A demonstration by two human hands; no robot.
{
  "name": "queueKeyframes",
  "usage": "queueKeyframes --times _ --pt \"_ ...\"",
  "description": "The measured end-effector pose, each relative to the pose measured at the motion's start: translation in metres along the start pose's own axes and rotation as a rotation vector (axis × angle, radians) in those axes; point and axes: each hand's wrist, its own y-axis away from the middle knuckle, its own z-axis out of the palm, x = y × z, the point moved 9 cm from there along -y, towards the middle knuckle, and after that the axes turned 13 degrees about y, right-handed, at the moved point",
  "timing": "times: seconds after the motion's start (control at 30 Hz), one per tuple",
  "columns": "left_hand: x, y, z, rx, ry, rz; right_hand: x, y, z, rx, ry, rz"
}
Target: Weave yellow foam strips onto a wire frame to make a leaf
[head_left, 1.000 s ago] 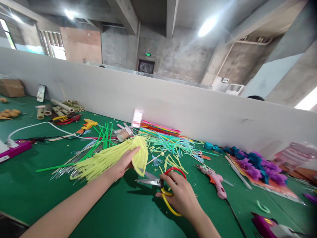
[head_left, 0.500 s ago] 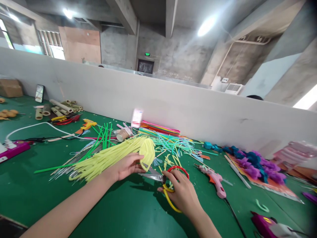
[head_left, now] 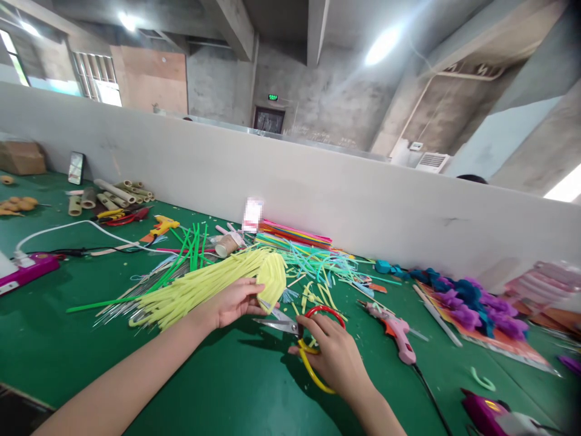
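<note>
Head view: my left hand (head_left: 236,306) pinches the yellow fuzzy piece (head_left: 274,277) by its left edge between thumb and fingers, apparently so that its lower end is clear of my grip. My right hand (head_left: 330,348) curls about the handles of the scissors (head_left: 285,327), whose parted blades lie beside that end; whether they touch it, I cannot tell. The piece is above the green table (head_left: 204,387), near the right end of the yellow stems (head_left: 195,287). Its long axis is roughly upright, narrow end downward; the scissors point left.
</note>
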Motion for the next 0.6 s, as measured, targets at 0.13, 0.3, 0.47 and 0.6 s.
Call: queueKeyframes --times 0.13,0.3,0.47,0.6 --pt "-0.001 -0.001 0.0 -0.008 0.004 -0.002 -0.001 0.0 -0.001 -0.023 0.001 0.003" --pt "-0.002 -0.002 -0.001 -0.017 -0.022 -0.006 0.002 0.002 0.01 -0.079 0.005 0.022" --pt "-0.001 0.0 0.002 -0.023 -0.03 -0.013 0.002 0.003 0.013 -0.096 -0.015 0.029" --pt "0.0 0.001 0.002 -0.012 -0.001 -0.008 0.0 0.004 0.014 -0.124 -0.004 0.022"
